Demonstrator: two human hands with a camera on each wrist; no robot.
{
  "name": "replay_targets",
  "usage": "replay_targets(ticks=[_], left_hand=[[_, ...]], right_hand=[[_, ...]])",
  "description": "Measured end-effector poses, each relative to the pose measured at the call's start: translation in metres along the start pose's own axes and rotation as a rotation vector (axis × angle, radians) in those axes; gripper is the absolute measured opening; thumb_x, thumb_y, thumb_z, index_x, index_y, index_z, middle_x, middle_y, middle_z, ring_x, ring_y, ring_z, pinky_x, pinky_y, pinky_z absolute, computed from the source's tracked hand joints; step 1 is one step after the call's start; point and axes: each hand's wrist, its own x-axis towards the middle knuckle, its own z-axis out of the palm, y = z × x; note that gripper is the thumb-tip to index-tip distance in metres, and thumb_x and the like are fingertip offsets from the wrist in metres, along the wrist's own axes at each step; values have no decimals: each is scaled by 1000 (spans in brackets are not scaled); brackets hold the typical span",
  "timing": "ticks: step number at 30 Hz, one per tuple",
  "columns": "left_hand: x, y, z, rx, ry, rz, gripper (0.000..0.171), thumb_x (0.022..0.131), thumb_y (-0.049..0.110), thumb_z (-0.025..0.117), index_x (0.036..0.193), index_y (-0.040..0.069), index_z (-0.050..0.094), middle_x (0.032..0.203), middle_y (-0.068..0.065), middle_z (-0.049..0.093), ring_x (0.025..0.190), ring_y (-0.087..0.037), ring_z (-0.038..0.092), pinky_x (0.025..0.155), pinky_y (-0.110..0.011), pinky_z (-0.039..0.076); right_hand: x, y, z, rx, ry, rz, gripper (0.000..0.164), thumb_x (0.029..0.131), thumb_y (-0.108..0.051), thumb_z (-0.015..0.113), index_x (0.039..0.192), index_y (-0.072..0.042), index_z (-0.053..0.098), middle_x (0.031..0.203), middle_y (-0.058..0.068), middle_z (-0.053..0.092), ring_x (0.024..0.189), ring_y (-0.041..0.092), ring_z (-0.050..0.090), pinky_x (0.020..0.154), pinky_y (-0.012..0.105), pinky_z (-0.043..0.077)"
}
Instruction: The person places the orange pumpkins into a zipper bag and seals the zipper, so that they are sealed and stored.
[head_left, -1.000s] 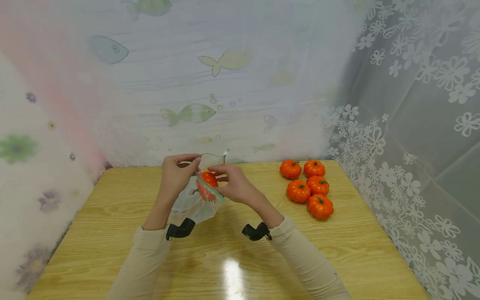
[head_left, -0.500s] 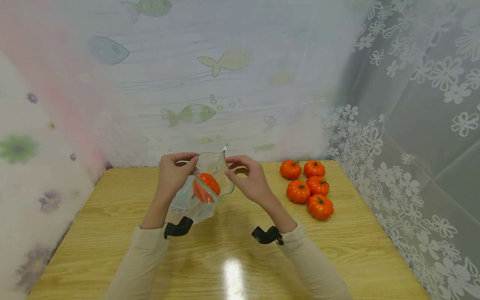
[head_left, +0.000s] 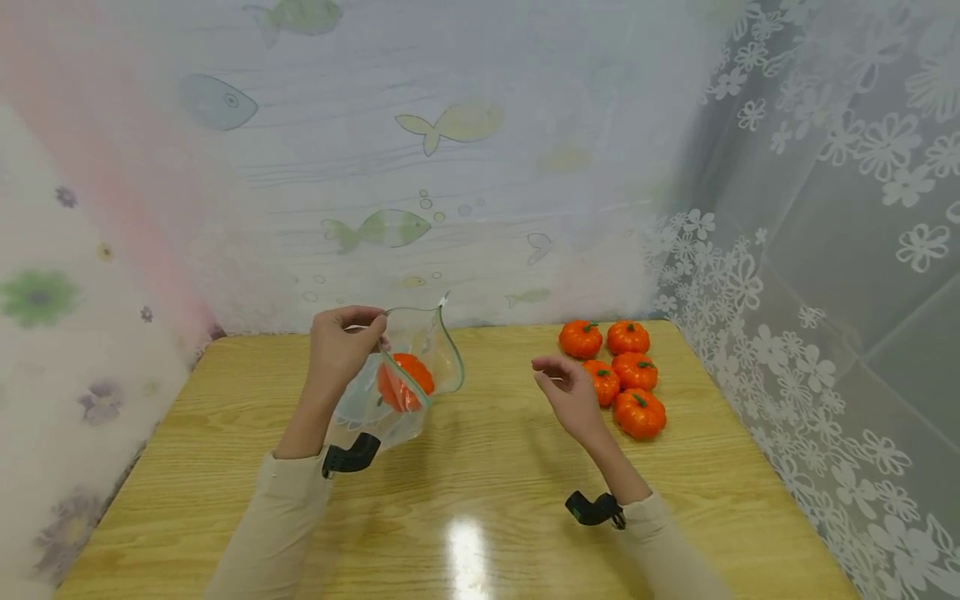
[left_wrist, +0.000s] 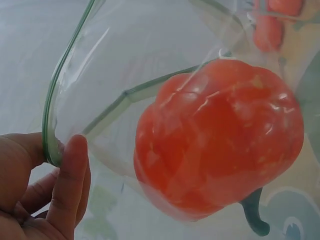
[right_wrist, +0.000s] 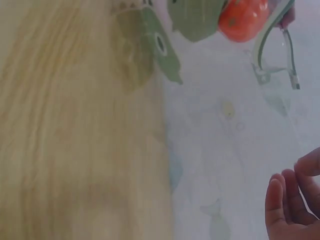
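My left hand [head_left: 341,346] pinches the green-edged rim of a clear zip bag [head_left: 450,358], whose mouth gapes toward the right. Inside the bag lies one small orange pumpkin [head_left: 405,383]; in the left wrist view the pumpkin [left_wrist: 215,140] shows through the plastic with its green stem [left_wrist: 256,212] low. My right hand [head_left: 572,396] is away from the bag, in the air with bent fingers and nothing held. It overlaps the nearest of several loose pumpkins in the head view. In the right wrist view the right hand [right_wrist: 297,200] has its fingertips close to the thumb.
Several orange pumpkins [head_left: 640,414] with green stems are grouped on the right of the wooden table [head_left: 510,517]. A curtain printed with fish [head_left: 393,227] hangs behind the table, and a flowered curtain [head_left: 840,333] runs along the right side.
My right hand has let go of the bag and moved right, toward the loose pumpkins. The pumpkin in the bag has settled lower. My left hand, still pinching the rim, has shifted slightly left.
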Motion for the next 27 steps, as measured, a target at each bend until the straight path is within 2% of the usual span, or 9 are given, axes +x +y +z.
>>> replay_targets(ticks=[5, 10, 14, 21, 25, 27], left_hand=[[-2, 0, -5, 94, -33, -40, 26, 101, 12, 62, 112, -11, 68, 96, -18, 66, 62, -4, 65, 64, -20, 61], [-2, 0, -12, 118, -91, -95, 30, 103, 15, 61, 115, -12, 65, 93, -13, 65, 63, -6, 64, 65, -21, 62], [-1, 1, -16, 122, -103, -112, 31, 103, 16, 60, 116, -12, 65, 91, -11, 65, 64, -7, 64, 66, -23, 62], [0, 10, -23, 107, -41, -49, 33, 103, 18, 60, 117, -11, 67, 100, -18, 64, 63, -4, 64, 65, -19, 61], [2, 18, -27, 78, -1, -11, 34, 103, 19, 61, 116, -12, 67, 99, -16, 63, 61, -2, 64, 64, -18, 61], [3, 23, -30, 69, 21, 4, 35, 103, 20, 61, 115, -12, 68, 98, -13, 62, 61, -2, 64, 64, -18, 61]], right_hand=[[-21, 19, -30, -78, -4, 56, 20, 100, -5, 64, 117, 4, 68, 116, 19, 68, 99, 6, 65, 86, 15, 55], [-39, 30, -61, -123, 11, 105, 24, 102, -6, 61, 121, 8, 66, 121, 28, 64, 99, 0, 62, 86, 12, 53], [-48, 33, -85, -167, 59, 146, 27, 104, -9, 60, 124, 8, 65, 124, 28, 63, 99, -3, 60, 85, 11, 52], [-59, 37, -119, -255, 184, 148, 26, 102, -6, 60, 124, 7, 65, 125, 24, 65, 98, -7, 58, 84, 6, 50], [-61, 39, -131, -283, 264, 156, 26, 100, -4, 62, 123, 7, 67, 119, 19, 67, 96, -8, 58, 81, 6, 51], [-61, 40, -136, -292, 307, 167, 27, 98, -2, 63, 123, 8, 66, 119, 16, 65, 96, -4, 57, 81, 5, 50]])
